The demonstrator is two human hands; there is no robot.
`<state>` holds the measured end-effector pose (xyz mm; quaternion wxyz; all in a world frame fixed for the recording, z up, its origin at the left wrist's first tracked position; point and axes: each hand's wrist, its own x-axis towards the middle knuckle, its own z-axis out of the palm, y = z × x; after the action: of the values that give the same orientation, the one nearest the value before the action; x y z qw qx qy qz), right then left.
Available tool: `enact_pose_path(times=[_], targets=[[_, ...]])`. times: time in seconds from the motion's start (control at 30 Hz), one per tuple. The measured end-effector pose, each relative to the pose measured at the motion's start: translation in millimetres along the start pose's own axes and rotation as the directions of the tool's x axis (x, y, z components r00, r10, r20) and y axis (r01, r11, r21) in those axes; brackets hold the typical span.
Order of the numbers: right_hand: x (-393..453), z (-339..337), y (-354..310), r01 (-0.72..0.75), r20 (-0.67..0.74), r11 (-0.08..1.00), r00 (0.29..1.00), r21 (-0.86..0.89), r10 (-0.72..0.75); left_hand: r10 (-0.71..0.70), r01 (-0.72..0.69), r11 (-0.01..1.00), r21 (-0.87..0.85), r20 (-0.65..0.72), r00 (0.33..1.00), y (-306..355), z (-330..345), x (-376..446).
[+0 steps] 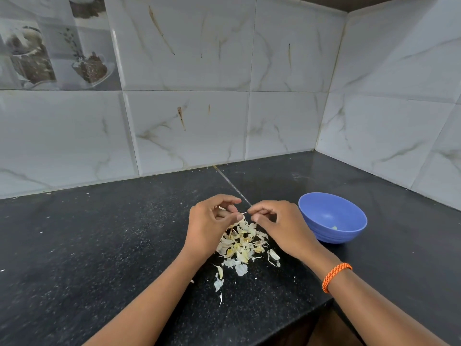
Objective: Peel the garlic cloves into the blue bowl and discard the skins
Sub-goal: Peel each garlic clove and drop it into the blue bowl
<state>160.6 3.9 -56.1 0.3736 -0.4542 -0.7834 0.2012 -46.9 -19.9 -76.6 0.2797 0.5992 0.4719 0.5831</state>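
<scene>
Surface: black speckled stone (99, 245), polished, with a thin seam running back toward the wall.
Left hand: left hand (208, 226) is held above the pile, its fingers (230, 202) curled inward; a garlic clove (220, 208) is partly seen inside the grasp, mostly hidden.
Right hand: right hand (277, 226) is curled, a thin strip of skin (245, 213) being pinched at its fingertips, stretched between the two hands.
Skins: garlic skins (243, 245), papery, pale cream and yellow flakes, are heaped loosely under the hands, with a few curled shreds scattered toward the near edge.
Bowl: blue bowl (333, 217), round, smooth with ribbed lower wall, stands just right of the right hand; a small pale piece is seen inside.
Wristband: orange braided band (335, 277) is worn on the right wrist.
Edges: tiled marble-patterned walls (189, 126) meet in a corner behind the bowl; the front edge drops off at lower right.
Open room: wide bare stone is left on the left side.
</scene>
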Motion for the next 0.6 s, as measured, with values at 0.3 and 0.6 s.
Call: enact_pose_path(times=[0.3, 0.6], targets=[[-9, 4, -4, -0.034, -0.017, 0.890, 0.999, 0.454, 0.047, -0.071, 0.088, 0.950, -0.299, 0.069, 0.995, 12, 7, -7], [-16, 10, -1, 0.020, -0.177, 0.851, 0.980, 0.525, 0.086, -0.045, 0.083, 0.959, -0.271, 0.143, 0.989, 9, 9, -9]])
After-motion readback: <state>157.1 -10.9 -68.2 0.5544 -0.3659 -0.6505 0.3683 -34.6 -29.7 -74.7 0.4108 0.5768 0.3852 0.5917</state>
